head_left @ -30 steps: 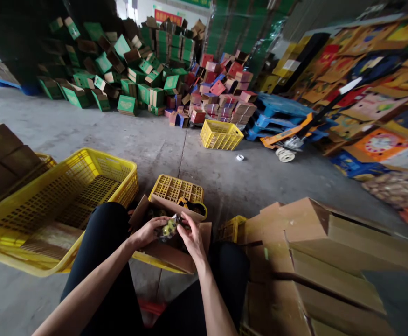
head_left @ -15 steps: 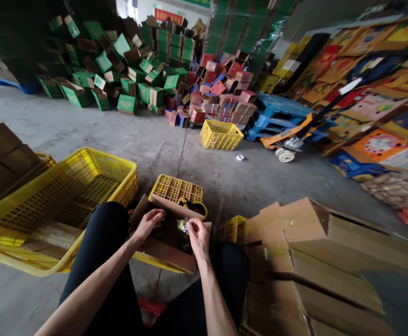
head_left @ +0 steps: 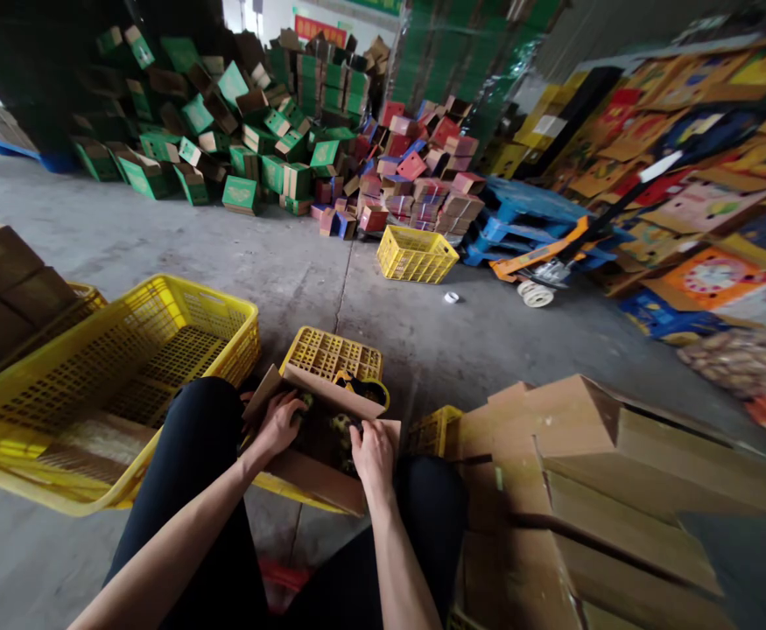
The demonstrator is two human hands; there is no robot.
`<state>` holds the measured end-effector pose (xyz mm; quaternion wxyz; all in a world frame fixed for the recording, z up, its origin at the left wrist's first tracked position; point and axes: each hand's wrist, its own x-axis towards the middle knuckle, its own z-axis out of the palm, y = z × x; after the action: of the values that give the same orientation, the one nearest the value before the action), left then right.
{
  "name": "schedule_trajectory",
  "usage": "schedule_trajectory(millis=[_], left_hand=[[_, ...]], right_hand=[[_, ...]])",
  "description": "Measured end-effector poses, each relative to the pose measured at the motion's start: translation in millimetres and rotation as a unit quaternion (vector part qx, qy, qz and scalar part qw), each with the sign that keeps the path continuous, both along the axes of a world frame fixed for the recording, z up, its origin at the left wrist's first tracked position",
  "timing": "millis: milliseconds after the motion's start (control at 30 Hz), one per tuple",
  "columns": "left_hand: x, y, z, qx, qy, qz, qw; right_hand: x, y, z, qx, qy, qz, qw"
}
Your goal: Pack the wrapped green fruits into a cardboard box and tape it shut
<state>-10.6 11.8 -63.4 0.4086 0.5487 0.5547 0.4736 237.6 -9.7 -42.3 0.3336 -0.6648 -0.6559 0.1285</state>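
An open brown cardboard box [head_left: 320, 477] rests between my knees on a yellow crate [head_left: 330, 352]. Small dark and yellowish packed items [head_left: 336, 430] lie inside it. My left hand [head_left: 281, 420] reaches into the box's left side with its fingers curled down among the items. Over the right side, my right hand [head_left: 373, 448] has its fingers bent into the contents. What either hand grips is hidden in the dark interior.
A large empty yellow crate [head_left: 107, 385] lies tilted at my left. Flat brown cartons [head_left: 619, 490] are stacked at my right. Across the concrete floor are piles of green boxes [head_left: 238, 131] and red boxes [head_left: 415, 175], another yellow crate [head_left: 415, 254], blue pallets and an orange pallet jack [head_left: 546, 262].
Both hands held a small clear packet above the box a second ago. They have since lowered into the box, and the packet is no longer seen between them.
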Motion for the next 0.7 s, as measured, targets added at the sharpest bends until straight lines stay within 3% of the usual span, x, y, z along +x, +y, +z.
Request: schedule_trajectory(millis=[133, 300, 533, 633, 700], left_hand=[[3, 1, -2.9, -0.016, -0.018, -0.003, 1.000], [4, 2, 0.8, -0.028, -0.002, 0.012, 1.000], [0, 0, 33.1, -0.027, -0.013, -0.015, 0.999], [-2, -3, 47.6, -0.061, -0.095, -0.026, 0.993], [0, -4, 52.0, -0.101, -0.179, -0.022, 0.979]], right_hand=[[1, -1, -9.5, -0.039, -0.022, 0.030, 0.999], [-5, -2, -6.0, -0.051, -0.032, 0.083, 0.995], [-13, 0, 2.0, -0.064, 0.090, 0.116, 0.987], [-17, 1, 10.3, -0.104, 0.192, 0.088, 0.972], [-21, 1, 17.5, -0.152, 0.296, 0.065, 0.941]])
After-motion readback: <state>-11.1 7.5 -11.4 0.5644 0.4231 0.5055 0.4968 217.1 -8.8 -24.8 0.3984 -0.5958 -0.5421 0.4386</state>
